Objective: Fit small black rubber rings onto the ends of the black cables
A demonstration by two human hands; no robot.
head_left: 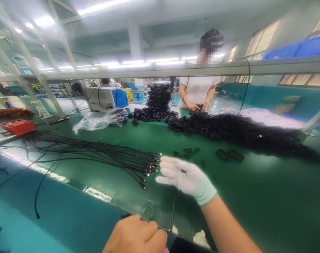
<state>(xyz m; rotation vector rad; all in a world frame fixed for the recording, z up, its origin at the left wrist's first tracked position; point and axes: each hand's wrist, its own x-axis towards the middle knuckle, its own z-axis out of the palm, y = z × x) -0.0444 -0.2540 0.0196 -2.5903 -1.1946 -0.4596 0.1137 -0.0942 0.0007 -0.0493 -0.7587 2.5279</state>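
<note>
Room bright, cool-toned. Light from ceiling tubes point(104, 6), blown out to white, hazy bloom around far rows. Windows point(262, 37) at right pale, washed out. Table point(267, 203) glossy: pale sheen at right, hard white glare along near-left edge. Shadows weak; black pile point(228, 131) near-solid dark, detail mostly lost. Gloved right hand point(187, 177) very light, fabric texture faint. Wide-angle stretch at edges: posts point(23, 58) at left lean steeply. Background soft, smeary. Pixel blocks over part of person point(198, 90).
</note>
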